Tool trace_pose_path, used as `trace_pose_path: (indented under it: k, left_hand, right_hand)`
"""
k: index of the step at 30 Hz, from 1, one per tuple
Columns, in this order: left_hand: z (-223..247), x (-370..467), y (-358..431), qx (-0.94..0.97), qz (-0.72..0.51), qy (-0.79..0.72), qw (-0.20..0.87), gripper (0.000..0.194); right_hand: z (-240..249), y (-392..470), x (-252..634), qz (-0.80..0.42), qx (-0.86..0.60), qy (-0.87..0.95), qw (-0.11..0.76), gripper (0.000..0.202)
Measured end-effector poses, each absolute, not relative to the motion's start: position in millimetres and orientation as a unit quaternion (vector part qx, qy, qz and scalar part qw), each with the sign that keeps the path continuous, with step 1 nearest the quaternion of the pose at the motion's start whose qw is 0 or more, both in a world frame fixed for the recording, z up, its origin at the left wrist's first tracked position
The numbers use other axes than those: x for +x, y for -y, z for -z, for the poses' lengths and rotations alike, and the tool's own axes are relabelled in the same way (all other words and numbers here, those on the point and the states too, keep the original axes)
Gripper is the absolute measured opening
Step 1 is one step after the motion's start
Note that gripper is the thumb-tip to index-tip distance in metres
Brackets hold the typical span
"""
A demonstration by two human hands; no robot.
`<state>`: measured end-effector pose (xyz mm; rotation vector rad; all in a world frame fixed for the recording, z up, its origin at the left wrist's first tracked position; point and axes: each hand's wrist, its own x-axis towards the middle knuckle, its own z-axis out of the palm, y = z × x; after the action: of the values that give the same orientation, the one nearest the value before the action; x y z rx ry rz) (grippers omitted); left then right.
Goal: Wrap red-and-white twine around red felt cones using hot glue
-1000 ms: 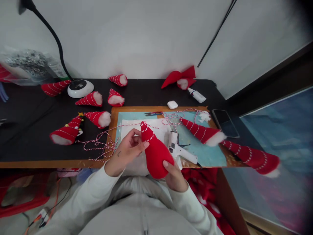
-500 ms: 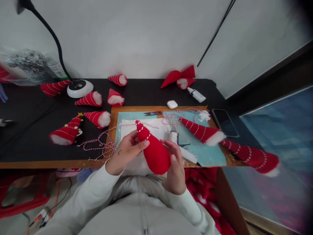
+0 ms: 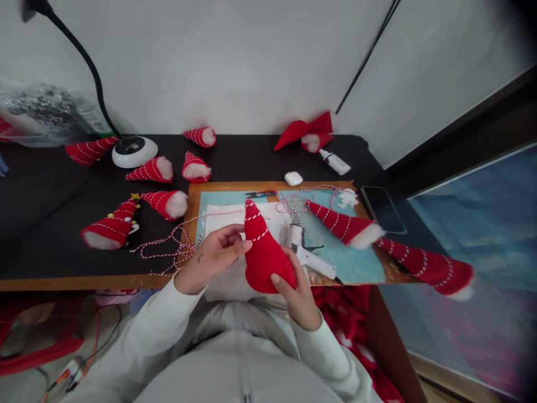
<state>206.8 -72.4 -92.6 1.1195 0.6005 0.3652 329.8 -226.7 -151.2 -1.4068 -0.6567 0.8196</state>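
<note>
A red felt cone is held up over the front edge of the work mat, its narrow tip pointing away from me. Red-and-white twine winds around its upper part. My left hand pinches at the cone's left side, by the lowest turn of twine. Around the wide lower right end, my right hand is wrapped, thumb on the front. Loose twine runs from the tip to a tangle at the left. Just right of the cone, a white glue gun lies on the mat.
Several twine-wrapped cones, including a decorated one, lie at the left. Two more lie at the right, near a phone. Pliers, a white case, a bottle and a lamp base stand or lie farther back.
The cone has turned so its tip points more directly away, showing more of the twine turns. My right hand has shifted its hold, thumb now on the cone's front.
</note>
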Motion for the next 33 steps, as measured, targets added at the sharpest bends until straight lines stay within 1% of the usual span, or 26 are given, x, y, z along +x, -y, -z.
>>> trace_pose_path:
  k: [4, 8, 11, 14, 16, 19, 23, 25, 28, 29, 31, 33]
  left_hand:
    - [96, 202, 69, 0.525, -0.138, -0.262, 0.798, 0.042]
    - [100, 202, 69, 0.508, -0.115, -0.247, 0.817, 0.047]
    - [100, 203, 68, 0.506, -0.117, -0.257, 0.815, 0.051]
    - [100, 204, 69, 0.509, -0.124, -0.259, 0.812, 0.050]
    - [101, 205, 70, 0.508, -0.114, -0.240, 0.820, 0.048]
    - [104, 207, 73, 0.504, -0.120, -0.229, 0.824, 0.044]
    - [109, 212, 76, 0.489, -0.188, -0.281, 0.804, 0.046]
    - [110, 215, 77, 0.477, -0.218, -0.299, 0.797, 0.047]
    - [110, 218, 79, 0.467, -0.235, -0.302, 0.797, 0.047]
    - [110, 218, 79, 0.469, -0.236, -0.302, 0.796, 0.046]
    - [108, 217, 80, 0.480, -0.238, -0.299, 0.790, 0.045]
    - [107, 215, 79, 0.502, -0.234, -0.296, 0.778, 0.042]
  right_hand:
    - [152, 229, 326, -0.457, -0.528, 0.166, 0.696, 0.050]
    - [147, 226, 322, -0.528, -0.450, 0.083, 0.715, 0.051]
    - [145, 227, 322, -0.554, -0.430, 0.060, 0.710, 0.046]
    - [149, 230, 323, -0.552, -0.434, 0.053, 0.710, 0.039]
    - [154, 228, 324, -0.548, -0.439, 0.054, 0.710, 0.039]
    - [161, 222, 326, -0.515, -0.473, 0.116, 0.705, 0.044]
    - [162, 220, 329, -0.382, -0.533, 0.216, 0.724, 0.045]
    - [160, 222, 327, -0.322, -0.553, 0.293, 0.710, 0.055]
    - [157, 224, 322, -0.248, -0.621, 0.401, 0.626, 0.082]
    - [156, 223, 321, -0.231, -0.649, 0.405, 0.601, 0.084]
    - [154, 221, 320, -0.228, -0.682, 0.382, 0.580, 0.075]
    - [153, 219, 323, -0.275, -0.674, 0.355, 0.586, 0.060]
